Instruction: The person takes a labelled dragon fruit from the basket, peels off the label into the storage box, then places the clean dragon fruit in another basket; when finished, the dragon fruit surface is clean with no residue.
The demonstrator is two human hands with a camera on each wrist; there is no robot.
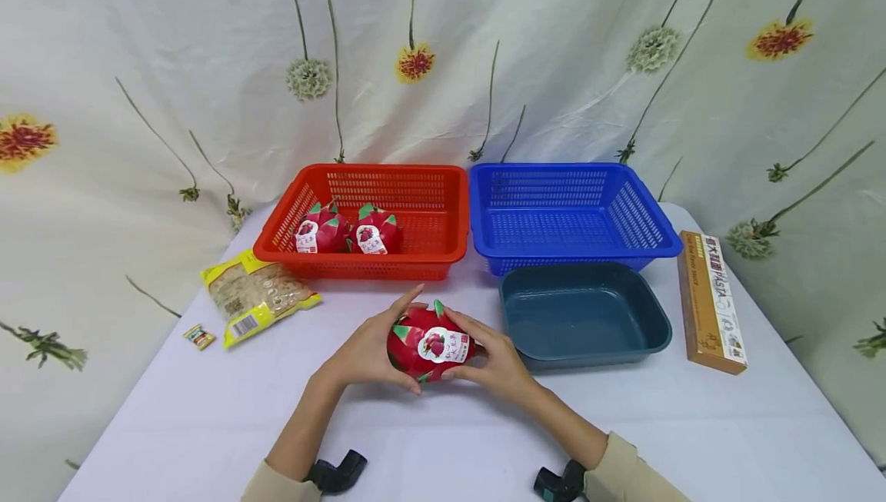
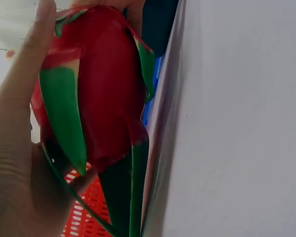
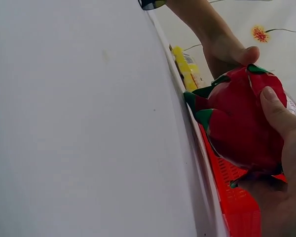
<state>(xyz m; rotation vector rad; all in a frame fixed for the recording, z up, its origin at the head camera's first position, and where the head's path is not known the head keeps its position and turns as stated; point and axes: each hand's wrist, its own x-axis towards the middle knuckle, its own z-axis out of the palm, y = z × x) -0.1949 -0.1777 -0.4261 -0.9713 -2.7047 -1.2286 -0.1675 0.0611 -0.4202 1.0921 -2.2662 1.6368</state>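
Observation:
A red dragon fruit (image 1: 432, 344) with green leaf tips and a white label is between both hands, over the near middle of the table. My left hand (image 1: 367, 350) holds its left side, thumb low and forefinger pointing up and away. On the opposite side my right hand (image 1: 508, 367) grips it, its thumb (image 3: 275, 106) pressing on the red skin in the right wrist view. Green leaves hang from the fruit (image 2: 106, 84) in the left wrist view. Two similar dragon fruits, one left (image 1: 324, 229) and one right (image 1: 376, 231), lie in the red basket (image 1: 363, 267).
Beside the red basket stands a blue basket (image 1: 554, 252), with a dark teal tray (image 1: 588, 360) in front of it. A pasta box (image 1: 713, 302) lies at the right. At the left are a yellow-edged food packet (image 1: 259, 294) and a small wrapped sweet (image 1: 199, 337).

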